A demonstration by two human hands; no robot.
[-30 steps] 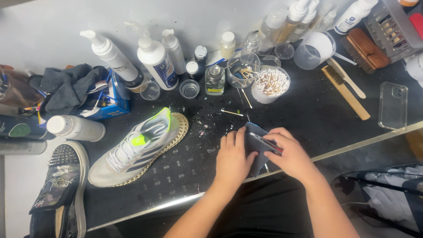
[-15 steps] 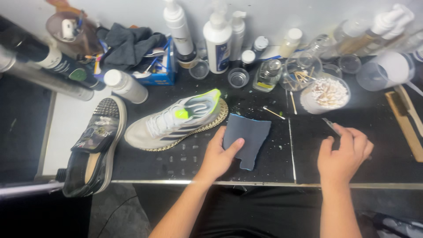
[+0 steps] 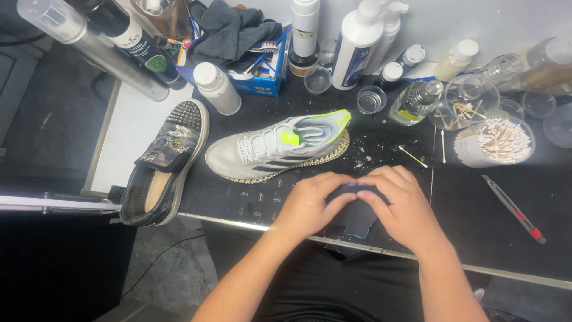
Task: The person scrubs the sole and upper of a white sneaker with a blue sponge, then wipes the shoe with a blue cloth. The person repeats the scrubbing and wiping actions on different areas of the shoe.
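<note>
A: What changed in the last second?

B: The right hand (image 3: 400, 209) has let go of the utility knife (image 3: 513, 209), which now lies alone on the table (image 3: 471, 238), well right of the hands. A moment ago it was carrying the knife out that way.

A: And now?

B: Both hands are back on the dark sandpaper sheet (image 3: 356, 216) near the table's front edge. The left hand (image 3: 308, 206) and the right pinch it between curled fingers, fingertips nearly meeting.

A: The sneaker?

B: The white and lime sneaker (image 3: 280, 146) lies untouched just beyond the hands. So the cutting looks finished; the sheet is being handled bare-handed.
</note>
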